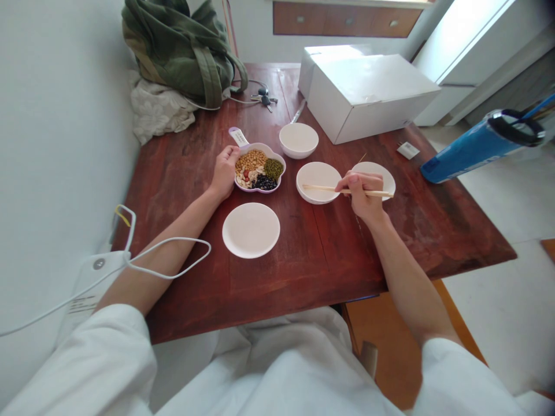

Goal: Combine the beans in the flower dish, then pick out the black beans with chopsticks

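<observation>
Dark red-brown wooden tabletop (347, 260) stands against a pale wall, with the seated person's white sleeve (99, 361) at the near edge. A thin white cable (171, 258) lies across the left forearm. Nearest the person sits a flat round white plate (250, 230), with nothing on it.

The left hand (224, 172) rests on the rim of a flower-shaped, purple-edged compartment dish (260, 189), fingers together and curled over the edge. The dish holds yellow soybeans (251, 160), green mung beans (273, 169), black beans (265, 184) and a pale seed mix with some red pieces (244, 178), each in its own compartment.

The right hand (359, 193) grips light wooden chopsticks (318, 187), fingers closed around them. The tips reach over a shallow white bowl (318, 182); whether they pinch anything cannot be determined. A white plate (376, 175) lies just beyond the hand.

Farther off stand a deep white bowl (298, 140) and a white cardboard box (368, 98). Keys (263, 99), a crumpled white cloth (158, 110) and a green bag (177, 49) occupy the far end. A blue tumbler (477, 147) appears at right.
</observation>
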Motion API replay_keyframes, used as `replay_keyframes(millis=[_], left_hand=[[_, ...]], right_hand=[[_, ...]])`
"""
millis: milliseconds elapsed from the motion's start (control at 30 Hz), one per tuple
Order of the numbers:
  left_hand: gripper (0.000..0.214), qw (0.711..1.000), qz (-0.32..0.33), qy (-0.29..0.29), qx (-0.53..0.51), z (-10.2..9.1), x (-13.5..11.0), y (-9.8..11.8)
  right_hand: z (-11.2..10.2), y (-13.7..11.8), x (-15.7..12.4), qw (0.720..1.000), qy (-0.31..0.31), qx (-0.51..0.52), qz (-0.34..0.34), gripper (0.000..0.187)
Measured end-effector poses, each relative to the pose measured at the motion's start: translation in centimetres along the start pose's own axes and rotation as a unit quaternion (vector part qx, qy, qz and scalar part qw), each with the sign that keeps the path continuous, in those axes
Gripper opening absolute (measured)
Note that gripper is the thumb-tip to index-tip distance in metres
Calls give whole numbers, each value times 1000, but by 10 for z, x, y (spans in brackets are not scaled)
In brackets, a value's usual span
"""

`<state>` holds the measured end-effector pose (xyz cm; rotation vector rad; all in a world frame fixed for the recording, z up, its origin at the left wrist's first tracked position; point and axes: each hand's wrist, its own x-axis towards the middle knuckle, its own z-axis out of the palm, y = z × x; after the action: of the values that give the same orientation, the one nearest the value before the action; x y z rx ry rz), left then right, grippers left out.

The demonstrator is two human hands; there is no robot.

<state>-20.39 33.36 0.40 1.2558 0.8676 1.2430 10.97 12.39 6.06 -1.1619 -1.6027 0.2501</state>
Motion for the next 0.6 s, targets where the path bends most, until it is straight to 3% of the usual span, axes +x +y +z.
replay_keyframes(millis=[600], left_hand=[[24, 1000, -2, -11, -14, 1, 0, -2]], right_hand=[[10, 1, -7, 998, 20, -3, -57, 60]])
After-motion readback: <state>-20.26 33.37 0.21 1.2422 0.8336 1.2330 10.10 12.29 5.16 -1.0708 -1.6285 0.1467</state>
